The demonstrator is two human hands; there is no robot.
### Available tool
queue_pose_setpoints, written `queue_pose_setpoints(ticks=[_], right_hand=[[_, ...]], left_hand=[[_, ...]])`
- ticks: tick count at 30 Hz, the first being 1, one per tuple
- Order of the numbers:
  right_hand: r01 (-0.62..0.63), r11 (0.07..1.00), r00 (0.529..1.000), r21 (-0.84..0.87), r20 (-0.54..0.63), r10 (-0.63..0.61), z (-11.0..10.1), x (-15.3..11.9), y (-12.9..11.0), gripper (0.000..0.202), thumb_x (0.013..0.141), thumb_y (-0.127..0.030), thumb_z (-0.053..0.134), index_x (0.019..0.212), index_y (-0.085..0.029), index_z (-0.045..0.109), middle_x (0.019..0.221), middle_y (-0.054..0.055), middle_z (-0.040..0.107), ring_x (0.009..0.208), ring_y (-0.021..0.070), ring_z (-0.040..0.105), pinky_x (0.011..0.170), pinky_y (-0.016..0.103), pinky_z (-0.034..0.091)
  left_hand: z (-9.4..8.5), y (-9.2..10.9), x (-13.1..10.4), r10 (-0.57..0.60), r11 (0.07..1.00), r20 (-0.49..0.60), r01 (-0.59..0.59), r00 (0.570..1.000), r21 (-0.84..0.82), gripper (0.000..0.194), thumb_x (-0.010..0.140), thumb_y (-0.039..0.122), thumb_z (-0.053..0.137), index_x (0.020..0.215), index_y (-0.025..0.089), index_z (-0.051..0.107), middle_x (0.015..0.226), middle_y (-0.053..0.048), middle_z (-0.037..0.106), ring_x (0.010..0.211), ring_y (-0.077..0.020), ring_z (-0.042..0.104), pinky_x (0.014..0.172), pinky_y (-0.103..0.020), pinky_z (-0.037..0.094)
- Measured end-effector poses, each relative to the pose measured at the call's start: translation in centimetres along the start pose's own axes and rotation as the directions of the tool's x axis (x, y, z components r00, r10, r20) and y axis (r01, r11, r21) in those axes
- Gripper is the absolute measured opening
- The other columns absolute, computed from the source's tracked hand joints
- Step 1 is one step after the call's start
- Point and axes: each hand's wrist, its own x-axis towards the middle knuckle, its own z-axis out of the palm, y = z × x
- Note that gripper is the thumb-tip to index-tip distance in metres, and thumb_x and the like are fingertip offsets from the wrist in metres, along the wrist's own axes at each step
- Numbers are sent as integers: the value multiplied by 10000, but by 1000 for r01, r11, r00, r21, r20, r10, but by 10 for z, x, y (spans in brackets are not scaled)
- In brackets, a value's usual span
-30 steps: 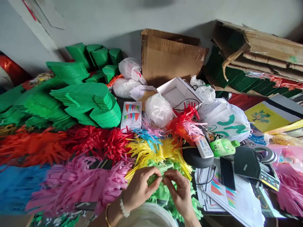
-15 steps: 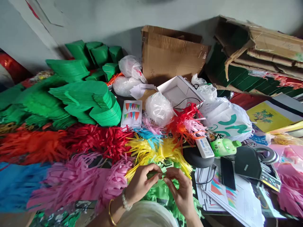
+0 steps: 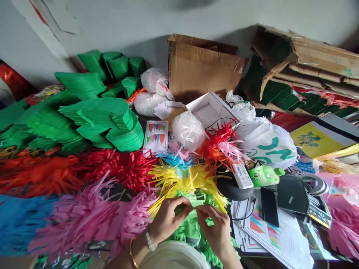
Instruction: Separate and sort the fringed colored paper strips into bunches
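My left hand (image 3: 168,217) and my right hand (image 3: 215,226) meet fingertip to fingertip low in the middle of the view. Both are closed in a pinch on light green fringed paper (image 3: 188,227), a bit of which shows between the fingertips. The rest of this paper hangs and spreads beneath my hands. Just beyond my fingers lies yellow fringed paper (image 3: 193,180). Pink fringed paper (image 3: 95,215) spreads to the left of my left wrist, which carries a beaded bracelet and a gold bangle.
Green stacked cutouts (image 3: 103,116) fill the back left. Behind stand a cardboard box (image 3: 204,67) and a white open box (image 3: 211,104). To the right lie a green bottle (image 3: 265,175), a black phone (image 3: 269,206), printed sheets (image 3: 288,239) and a roll of tape (image 3: 322,185).
My fingertips have shifted slightly along the light green paper, and the right fingers are curled in more. The view has tilted a little.
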Motion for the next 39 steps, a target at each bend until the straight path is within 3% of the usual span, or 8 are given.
queue_pose_setpoints(ticks=[7, 12, 21, 28, 31, 35, 37, 39], right_hand=[[139, 973, 990, -182, 26, -136, 2, 18, -5, 202, 873, -125, 505, 764, -169, 670, 518, -42, 529, 424, 75, 469, 465, 184, 346], [157, 964, 988, -212, 43, -151, 0, 28, -3, 190, 869, -126, 519, 765, -174, 670, 536, -42, 558, 432, 70, 470, 486, 187, 333], [191, 928, 979, -320, -7, -204, 5, 48, 1, 229, 875, -131, 497, 681, -182, 608, 522, -53, 508, 435, 69, 444, 502, 191, 327], [221, 909, 969, -352, -28, -247, 17, 69, 5, 205, 862, -117, 501, 691, -183, 593, 534, -54, 515, 447, 71, 447, 506, 193, 322], [198, 919, 976, -342, -17, -217, 22, 75, 9, 196, 860, -130, 500, 699, -185, 597, 539, -51, 523, 444, 70, 455, 511, 190, 331], [115, 932, 993, -343, 32, -110, 21, 86, 22, 190, 866, -171, 488, 709, -190, 594, 545, -45, 535, 446, 77, 476, 510, 191, 342], [71, 929, 997, -363, 36, -62, 19, 94, 35, 175, 866, -197, 488, 731, -190, 600, 558, -40, 554, 455, 85, 497, 512, 194, 351], [28, 914, 1000, -405, 23, -20, 15, 106, 54, 171, 859, -218, 485, 737, -191, 602, 569, -31, 578, 464, 97, 523, 508, 199, 356]], left_hand=[[-8, -3, 20, -7, 999, 155, 0, 988, 47, 208, 910, 342, 575, 944, 205, 728, 845, -21, 757, 793, -176, 688, 743, -234, 471], [-8, -12, 29, -56, 987, 206, 84, 977, -134, 308, 910, 407, 579, 838, 162, 752, 772, -42, 754, 744, -172, 686, 664, -211, 464], [-14, -30, 44, -84, 919, 154, 136, 985, -369, 259, 814, 403, 706, 769, 150, 747, 730, -40, 735, 719, -164, 653, 690, -234, 468], [-26, -41, 66, -101, 747, 253, 241, 962, -620, 271, 782, 397, 730, 728, 132, 704, 676, -51, 713, 658, -157, 644, 699, -265, 485], [-30, -41, 73, -121, 699, 299, 295, 947, -651, 302, 789, 419, 702, 718, 128, 661, 637, -48, 685, 568, -138, 614, 611, -255, 475], [-31, -50, 82, -181, 792, 348, 346, 920, -503, 315, 786, 453, 677, 824, 146, 620, 525, 37, 564, 406, -83, 456, 422, -201, 353], [-35, -59, 88, -196, 932, 290, 269, 937, -241, 273, 789, 414, 669, 857, 153, 623, 556, 49, 556, 457, -88, 483, 452, -193, 375], [-44, -71, 96, -170, 985, 205, 159, 964, 67, 205, 791, 363, 655, 835, 164, 636, 632, 31, 607, 562, -119, 562, 531, -207, 422]])
